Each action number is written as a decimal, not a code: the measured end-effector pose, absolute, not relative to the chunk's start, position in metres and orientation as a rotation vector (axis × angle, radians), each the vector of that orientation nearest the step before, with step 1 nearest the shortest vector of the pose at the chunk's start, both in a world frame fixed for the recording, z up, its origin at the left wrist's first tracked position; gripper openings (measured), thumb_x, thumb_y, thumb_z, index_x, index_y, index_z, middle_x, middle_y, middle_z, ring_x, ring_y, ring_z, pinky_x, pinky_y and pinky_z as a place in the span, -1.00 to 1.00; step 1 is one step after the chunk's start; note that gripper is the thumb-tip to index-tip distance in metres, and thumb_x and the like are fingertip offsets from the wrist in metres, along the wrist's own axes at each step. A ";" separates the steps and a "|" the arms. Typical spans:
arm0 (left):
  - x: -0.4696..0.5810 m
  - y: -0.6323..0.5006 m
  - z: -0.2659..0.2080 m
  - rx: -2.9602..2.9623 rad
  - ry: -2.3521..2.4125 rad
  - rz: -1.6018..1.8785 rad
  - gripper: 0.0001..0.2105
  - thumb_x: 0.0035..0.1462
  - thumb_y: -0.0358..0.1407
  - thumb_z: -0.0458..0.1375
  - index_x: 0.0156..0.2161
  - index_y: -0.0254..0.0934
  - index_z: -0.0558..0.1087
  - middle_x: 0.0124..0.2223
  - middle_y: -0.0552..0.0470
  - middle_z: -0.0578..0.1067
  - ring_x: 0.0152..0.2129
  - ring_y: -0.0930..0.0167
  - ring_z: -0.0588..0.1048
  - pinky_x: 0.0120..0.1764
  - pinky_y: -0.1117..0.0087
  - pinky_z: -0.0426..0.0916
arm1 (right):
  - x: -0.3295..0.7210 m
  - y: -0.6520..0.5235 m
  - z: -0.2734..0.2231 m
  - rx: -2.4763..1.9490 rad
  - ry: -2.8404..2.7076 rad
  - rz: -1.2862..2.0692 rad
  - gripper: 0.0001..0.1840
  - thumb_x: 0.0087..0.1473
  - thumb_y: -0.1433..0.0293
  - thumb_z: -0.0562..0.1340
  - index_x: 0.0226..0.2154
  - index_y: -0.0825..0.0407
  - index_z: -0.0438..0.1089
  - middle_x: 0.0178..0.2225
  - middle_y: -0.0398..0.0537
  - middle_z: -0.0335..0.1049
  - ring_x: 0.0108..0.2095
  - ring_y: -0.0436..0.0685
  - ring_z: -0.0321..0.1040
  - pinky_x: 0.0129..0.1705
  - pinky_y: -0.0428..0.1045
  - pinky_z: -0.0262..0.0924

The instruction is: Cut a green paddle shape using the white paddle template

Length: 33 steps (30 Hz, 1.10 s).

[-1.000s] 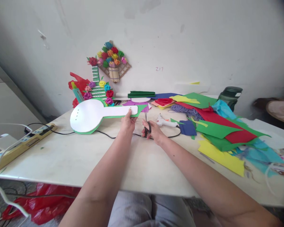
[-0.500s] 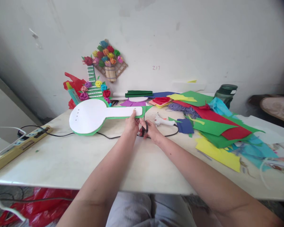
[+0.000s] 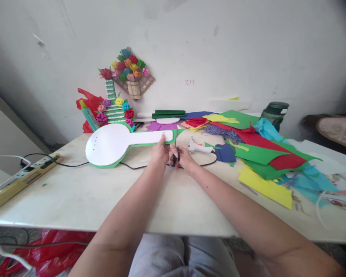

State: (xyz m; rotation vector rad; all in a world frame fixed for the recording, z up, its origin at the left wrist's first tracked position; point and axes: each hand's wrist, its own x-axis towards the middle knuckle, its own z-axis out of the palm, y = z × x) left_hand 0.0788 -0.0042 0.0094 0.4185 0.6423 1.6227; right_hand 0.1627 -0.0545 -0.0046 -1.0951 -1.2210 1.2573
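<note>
A white banjo-shaped cutout [image 3: 108, 144] with a round body and a straight neck is backed by green paper [image 3: 132, 145], which shows as a rim along its lower edge and past the neck's end. My left hand [image 3: 160, 151] grips the neck near its end, thumb on top by a small dark hole. Black-handled scissors [image 3: 178, 154] are in my right hand [image 3: 184, 158], blades upright at the green paper just beyond the neck's tip. A white glue gun [image 3: 201, 147] lies right of my right hand, its black cord running behind my wrists.
Coloured paper sheets [image 3: 265, 154], grey-purple yarn [image 3: 225, 133] and a dark green bottle [image 3: 275, 115] occupy the right side. A flower-decorated guitar [image 3: 112, 104] leans at the back left, beneath a hanging flower basket [image 3: 134, 89]. A power strip [image 3: 31, 179] lies on the left.
The cutout's round end has tipped slightly down and to the right. Both hands keep nearly the same place, with the scissors still at the neck's end.
</note>
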 end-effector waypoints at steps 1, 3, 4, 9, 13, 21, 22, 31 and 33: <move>0.079 -0.004 0.009 0.416 0.645 1.622 -0.94 0.00 -0.40 0.18 -0.42 -0.36 0.37 -0.53 0.07 0.45 -0.63 0.52 0.43 -0.51 0.53 0.32 | 0.163 -0.055 -0.004 -1.097 -1.224 1.255 -0.55 -0.09 -0.02 0.16 -0.42 0.04 0.18 -0.64 -0.21 0.24 -0.68 -0.03 0.29 -0.82 -0.19 0.03; 0.079 -0.003 0.009 0.409 0.655 1.623 -0.93 0.00 -0.40 0.18 -0.42 -0.36 0.37 -0.52 0.07 0.45 -0.62 0.52 0.43 -0.49 0.53 0.32 | 0.163 -0.055 -0.004 -1.105 -1.234 1.258 -0.54 -0.09 -0.02 0.17 -0.43 0.04 0.18 -0.64 -0.21 0.24 -0.67 -0.03 0.29 -0.82 -0.19 0.03; 0.078 -0.003 0.009 0.406 0.658 1.624 -0.93 0.00 -0.40 0.18 -0.43 -0.35 0.37 -0.52 0.07 0.45 -0.62 0.52 0.43 -0.49 0.53 0.32 | 0.163 -0.055 -0.004 -1.107 -1.239 1.261 -0.54 -0.10 -0.03 0.16 -0.43 0.04 0.17 -0.64 -0.20 0.25 -0.67 -0.03 0.29 -0.82 -0.19 0.03; 0.077 -0.002 0.010 0.400 0.679 1.619 -0.94 0.01 -0.41 0.17 -0.42 -0.34 0.37 -0.53 0.07 0.45 -0.62 0.52 0.43 -0.49 0.53 0.33 | 0.164 -0.055 -0.005 -1.108 -1.256 1.277 -0.53 -0.10 -0.04 0.16 -0.43 0.03 0.17 -0.63 -0.21 0.25 -0.66 -0.03 0.30 -0.81 -0.21 0.03; 0.077 -0.003 0.010 0.391 0.689 1.613 -0.93 0.00 -0.40 0.18 -0.42 -0.35 0.36 -0.55 0.08 0.43 -0.64 0.53 0.41 -0.53 0.54 0.31 | 0.164 -0.055 -0.005 -1.094 -1.263 1.271 -0.52 -0.11 -0.05 0.16 -0.43 0.04 0.18 -0.64 -0.21 0.26 -0.66 -0.02 0.30 -0.82 -0.20 0.02; 0.078 -0.003 0.011 0.377 0.694 1.625 -0.93 0.02 -0.39 0.17 -0.43 -0.34 0.36 -0.54 0.07 0.42 -0.59 0.49 0.44 -0.46 0.51 0.35 | 0.164 -0.055 -0.006 -1.094 -1.285 1.279 -0.52 -0.11 -0.05 0.16 -0.44 0.04 0.17 -0.61 -0.21 0.25 -0.66 -0.04 0.29 -0.81 -0.21 0.02; 0.078 -0.003 0.011 0.376 0.689 1.622 -0.94 0.02 -0.40 0.17 -0.42 -0.34 0.36 -0.54 0.06 0.43 -0.58 0.49 0.44 -0.46 0.51 0.35 | 0.164 -0.055 -0.006 -1.095 -1.286 1.273 -0.53 -0.11 -0.04 0.16 -0.44 0.04 0.17 -0.61 -0.21 0.25 -0.66 -0.04 0.29 -0.81 -0.21 0.01; 0.078 -0.008 0.016 0.361 0.665 1.607 -0.95 0.03 -0.41 0.16 -0.40 -0.35 0.36 -0.53 0.04 0.43 -0.58 0.48 0.45 -0.46 0.51 0.36 | 0.159 -0.056 -0.008 -1.082 -1.258 1.216 -0.59 -0.10 0.04 0.19 -0.46 0.04 0.15 -0.67 -0.26 0.20 -0.72 -0.05 0.22 -0.85 -0.19 -0.05; 0.079 -0.010 0.019 0.332 0.664 1.620 -0.96 0.04 -0.43 0.15 -0.40 -0.36 0.36 -0.53 0.04 0.43 -0.58 0.48 0.45 -0.46 0.52 0.36 | 0.158 -0.056 -0.008 -1.092 -1.243 1.202 -0.60 -0.11 0.06 0.21 -0.47 0.03 0.15 -0.69 -0.27 0.18 -0.74 -0.05 0.19 -0.86 -0.19 -0.06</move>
